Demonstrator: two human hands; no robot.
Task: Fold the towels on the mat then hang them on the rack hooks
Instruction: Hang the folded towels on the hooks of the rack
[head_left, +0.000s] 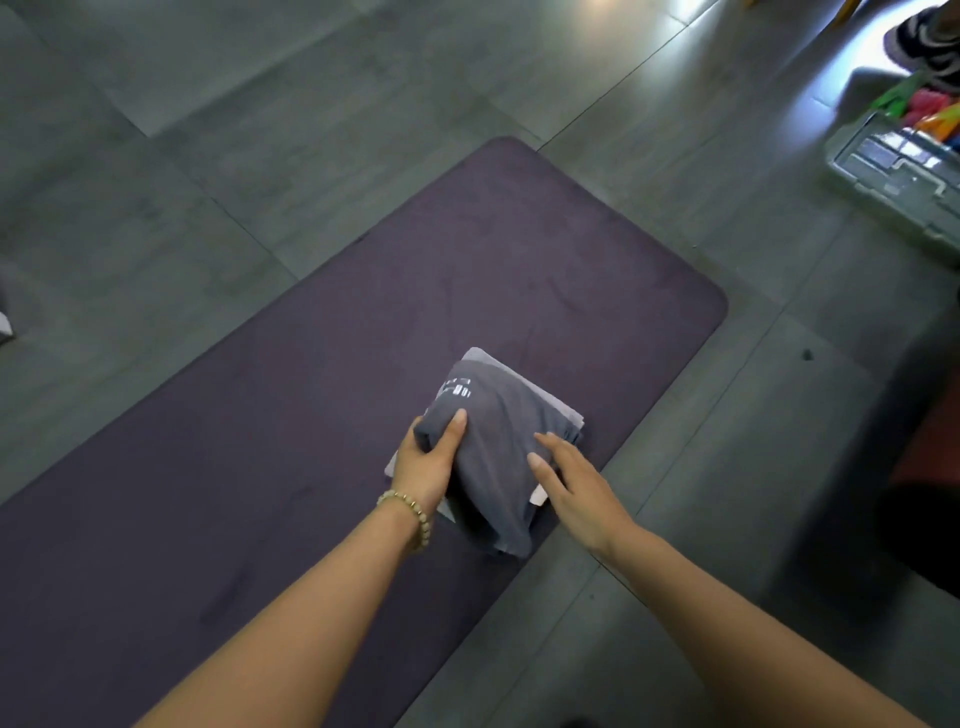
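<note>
While the purple mat (311, 415) is spread wide beneath the grip, a folded dark grey towel (498, 457) is seen stacked on a paler towel (550, 400) directly under it, so folding is judged nearly done. Its edge is clasped by the left hand (428, 462), thumb on top; opposite that hold, the right hand (576, 488) is laid flat, grasping nothing. No rack is shown, and hanging is left.
</note>
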